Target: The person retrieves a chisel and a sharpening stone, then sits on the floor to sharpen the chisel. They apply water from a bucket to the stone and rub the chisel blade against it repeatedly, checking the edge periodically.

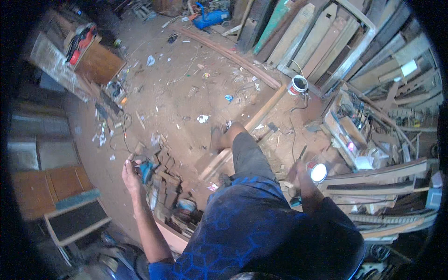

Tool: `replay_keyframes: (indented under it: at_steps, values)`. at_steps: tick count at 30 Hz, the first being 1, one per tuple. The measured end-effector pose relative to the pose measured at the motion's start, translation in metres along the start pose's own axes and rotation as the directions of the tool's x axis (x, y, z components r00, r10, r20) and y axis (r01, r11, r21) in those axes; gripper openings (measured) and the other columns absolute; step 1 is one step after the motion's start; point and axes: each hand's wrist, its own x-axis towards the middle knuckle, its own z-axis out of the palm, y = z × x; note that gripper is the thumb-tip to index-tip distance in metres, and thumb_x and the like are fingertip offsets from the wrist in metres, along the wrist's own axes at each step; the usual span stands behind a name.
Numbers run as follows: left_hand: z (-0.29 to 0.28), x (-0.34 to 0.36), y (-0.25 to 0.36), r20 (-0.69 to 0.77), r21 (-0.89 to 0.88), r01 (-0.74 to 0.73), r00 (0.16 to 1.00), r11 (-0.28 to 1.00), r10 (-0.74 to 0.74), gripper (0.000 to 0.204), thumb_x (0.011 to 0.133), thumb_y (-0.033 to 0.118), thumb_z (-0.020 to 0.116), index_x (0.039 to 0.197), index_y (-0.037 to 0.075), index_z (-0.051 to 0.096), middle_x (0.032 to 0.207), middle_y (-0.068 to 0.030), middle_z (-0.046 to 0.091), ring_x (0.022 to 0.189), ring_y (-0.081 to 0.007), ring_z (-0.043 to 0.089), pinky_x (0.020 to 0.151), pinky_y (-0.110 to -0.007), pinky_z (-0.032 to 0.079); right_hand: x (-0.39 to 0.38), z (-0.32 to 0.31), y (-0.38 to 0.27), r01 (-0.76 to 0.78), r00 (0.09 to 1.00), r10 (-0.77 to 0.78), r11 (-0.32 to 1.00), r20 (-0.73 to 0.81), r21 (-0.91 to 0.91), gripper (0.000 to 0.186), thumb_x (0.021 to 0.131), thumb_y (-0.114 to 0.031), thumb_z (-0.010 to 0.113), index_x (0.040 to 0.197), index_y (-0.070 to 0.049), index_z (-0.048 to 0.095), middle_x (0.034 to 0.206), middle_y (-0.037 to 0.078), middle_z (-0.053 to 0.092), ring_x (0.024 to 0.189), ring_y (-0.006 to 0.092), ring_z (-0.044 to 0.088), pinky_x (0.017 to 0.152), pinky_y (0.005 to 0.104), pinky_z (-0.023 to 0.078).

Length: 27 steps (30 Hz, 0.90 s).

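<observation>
My left hand [131, 169] is raised at the lower left with curled fingers, holding something I cannot make out, above a jumble of wood offcuts [165, 177]. My right hand [297, 171] is closed around a dark slim stick-like tool [303, 153], its other details hidden. Beside it on the right is an open can of white contents [318, 173]. A long wooden beam [261, 112] lies on the dirt floor under my bent leg, running from lower centre toward the upper right.
Leaning boards [303, 39] line the upper right, near a bucket [297, 85]. A blue compressor [210, 17] stands at the back. A wooden cabinet [98, 65] is upper left. Stacked timber [373, 177] fills the right. Reddish planks [224, 53], cords and scraps lie on the floor.
</observation>
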Motion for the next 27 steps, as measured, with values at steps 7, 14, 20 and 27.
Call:
replay_keyframes:
  at_steps: [7,14,20,27]
  values:
    - [0.095,0.156,-0.020,0.009,0.149,-0.006,1.000,0.989,0.004,0.039,0.106,0.035,0.048,0.122,0.005,0.066,0.087,-0.0016,0.070,0.059,-0.0013,0.043,0.051,-0.019,0.031,0.040,0.170,-0.069,-0.221,0.966,0.216,0.975,0.141,0.025,0.024,0.093,-0.025,0.061,0.088,-0.002,0.065,0.075,0.009,0.066,0.059,0.0218,0.063,0.053,0.0389,0.050]
    - [0.203,0.339,-0.060,0.191,0.292,0.194,0.948,0.937,-0.255,0.040,0.106,0.036,0.048,0.124,0.003,0.064,0.087,-0.0042,0.069,0.053,-0.0023,0.042,0.048,-0.020,0.031,0.122,0.374,-0.267,-0.165,0.944,0.052,0.930,0.326,0.329,0.023,0.094,-0.023,0.065,0.090,0.000,0.066,0.077,0.007,0.067,0.061,0.0194,0.064,0.055,0.0351,0.051]
    - [0.271,0.478,-0.087,0.500,0.339,0.015,0.844,0.941,-0.193,0.041,0.104,0.041,0.054,0.122,0.005,0.062,0.092,-0.0052,0.070,0.058,-0.0051,0.054,0.049,-0.020,0.036,0.070,0.421,-0.410,0.070,0.888,-0.188,0.957,0.420,0.281,0.035,0.095,-0.035,0.068,0.101,-0.001,0.069,0.080,0.006,0.065,0.076,0.0143,0.062,0.069,0.0351,0.051]
    - [0.427,0.691,-0.103,0.836,0.475,-0.098,0.360,0.875,-0.413,0.032,0.100,0.029,0.056,0.121,0.005,0.061,0.104,-0.0116,0.070,0.074,-0.0145,0.070,0.046,-0.022,0.043,0.061,0.421,-0.371,0.115,0.989,-0.116,0.993,0.088,0.015,0.041,0.091,-0.033,0.072,0.106,0.004,0.066,0.078,0.009,0.066,0.068,0.0174,0.062,0.062,0.0340,0.051]
